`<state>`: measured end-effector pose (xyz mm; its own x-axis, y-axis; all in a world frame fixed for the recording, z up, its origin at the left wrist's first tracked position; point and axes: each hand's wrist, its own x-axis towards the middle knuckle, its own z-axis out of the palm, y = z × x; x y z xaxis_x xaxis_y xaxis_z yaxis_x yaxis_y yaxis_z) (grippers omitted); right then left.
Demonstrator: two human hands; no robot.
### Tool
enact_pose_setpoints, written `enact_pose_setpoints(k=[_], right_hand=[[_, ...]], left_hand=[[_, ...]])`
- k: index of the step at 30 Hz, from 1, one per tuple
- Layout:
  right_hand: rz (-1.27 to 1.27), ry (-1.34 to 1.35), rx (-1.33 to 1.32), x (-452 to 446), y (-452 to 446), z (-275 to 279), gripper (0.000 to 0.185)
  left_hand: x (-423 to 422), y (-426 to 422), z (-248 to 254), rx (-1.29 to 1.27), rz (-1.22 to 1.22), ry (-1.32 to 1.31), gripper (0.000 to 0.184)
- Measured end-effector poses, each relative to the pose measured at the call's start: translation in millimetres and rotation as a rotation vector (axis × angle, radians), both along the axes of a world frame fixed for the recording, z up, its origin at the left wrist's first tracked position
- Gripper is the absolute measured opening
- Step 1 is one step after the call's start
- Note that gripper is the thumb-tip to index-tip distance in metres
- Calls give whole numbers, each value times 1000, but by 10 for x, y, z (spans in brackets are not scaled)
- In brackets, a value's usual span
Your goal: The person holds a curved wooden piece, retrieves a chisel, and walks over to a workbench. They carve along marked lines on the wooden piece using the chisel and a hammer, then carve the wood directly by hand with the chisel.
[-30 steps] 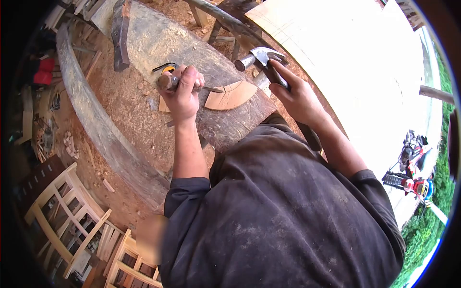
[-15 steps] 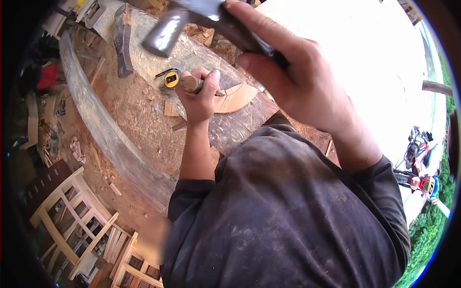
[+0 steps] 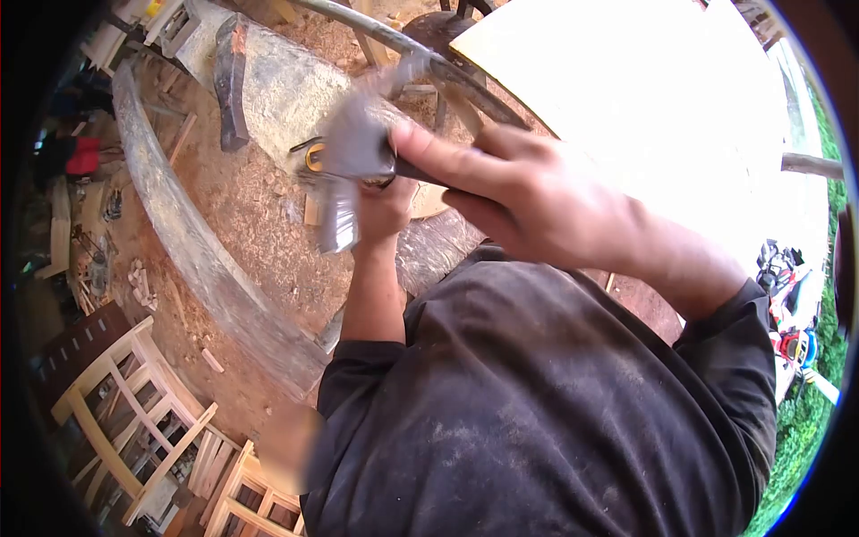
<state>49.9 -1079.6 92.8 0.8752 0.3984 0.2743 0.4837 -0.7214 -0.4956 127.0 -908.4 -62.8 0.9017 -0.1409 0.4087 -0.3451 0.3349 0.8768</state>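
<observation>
My right hand (image 3: pixel 510 183) grips a claw hammer (image 3: pixel 358 148), whose head is smeared by motion and covers the top of my left hand (image 3: pixel 383 210). My left hand is closed; the handled tool seen in it in the earlier frames is hidden behind the hammer now. Part of a curved, light wooden piece (image 3: pixel 428 200) shows beside my left hand on the dark bench plank (image 3: pixel 438 246). A yellow and black tape measure (image 3: pixel 314 157) lies just left of the hammer head.
A long curved timber (image 3: pixel 192 237) runs down the left. Wooden chair frames (image 3: pixel 134 412) stand at the lower left. A dark wood block (image 3: pixel 231 85) rests on the plank's far part. A large pale board (image 3: pixel 644 98) spans the right, with a motorcycle (image 3: pixel 787 313) beyond it.
The hammer in my right hand rose close to the camera, then came down and left over my left hand. My left hand shifted slightly right from its first position.
</observation>
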Motion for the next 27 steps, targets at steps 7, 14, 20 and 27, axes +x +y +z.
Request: enact_pose_setpoints(k=[7,14,20,27], right_hand=[[50,36,110,-75,68,344,64],[-83,209,-54,-60,1,29,57],[-165,196,381,-121,-40,-4,67],[-378,493,219,-146,-182,-999,59]], left_hand=[[40,76,0,181,-91,69,40],[-36,13,113,136,-105,33,37],[266,373,-559,-67,22,195,17],[166,257,-40,-192,-93,161,28]])
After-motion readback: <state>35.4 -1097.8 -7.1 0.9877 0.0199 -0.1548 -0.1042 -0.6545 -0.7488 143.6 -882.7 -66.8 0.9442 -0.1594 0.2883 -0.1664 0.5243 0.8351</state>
